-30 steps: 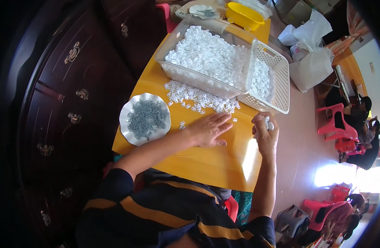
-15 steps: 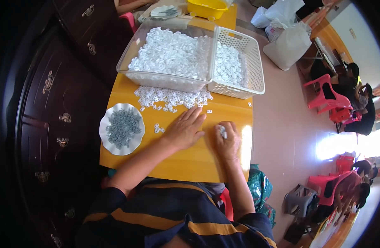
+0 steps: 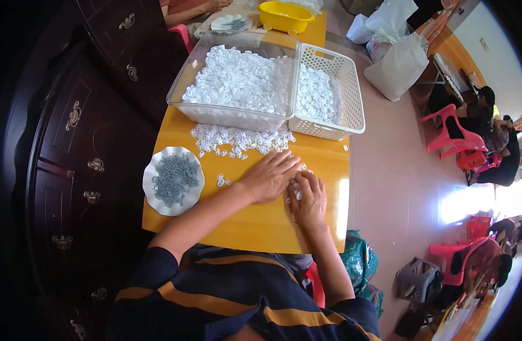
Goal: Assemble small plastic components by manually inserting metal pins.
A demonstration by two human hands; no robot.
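Observation:
My left hand (image 3: 269, 177) lies flat, palm down, on the yellow wooden table (image 3: 238, 224), fingers stretched toward the right. Close beside its fingertips, my right hand (image 3: 312, 199) curls over small white plastic pieces with holes (image 3: 298, 194), some showing at the thumb side. A few more of these lie loose around it; the palm is hidden. Beyond the hands, a heap of white pieces (image 3: 238, 138) spreads in front of a clear plastic bin (image 3: 232, 116) full of them. Left of my forearm stands a white scalloped plate (image 3: 151, 196) with small grey parts (image 3: 174, 179).
A white perforated basket (image 3: 355, 108), partly filled with white pieces, adjoins the bin. Farther back are a yellow tub (image 3: 284, 20), another plate (image 3: 218, 25) and a person's arm (image 3: 201, 11). Dark drawers (image 3: 73, 148) flank the left; white sacks (image 3: 394, 68) and pink chairs (image 3: 451, 133) stand right.
My right hand has moved slightly forward, and white pieces it held now lie scattered around it. My left hand has shifted right, closer to it. The whole view has shifted slightly.

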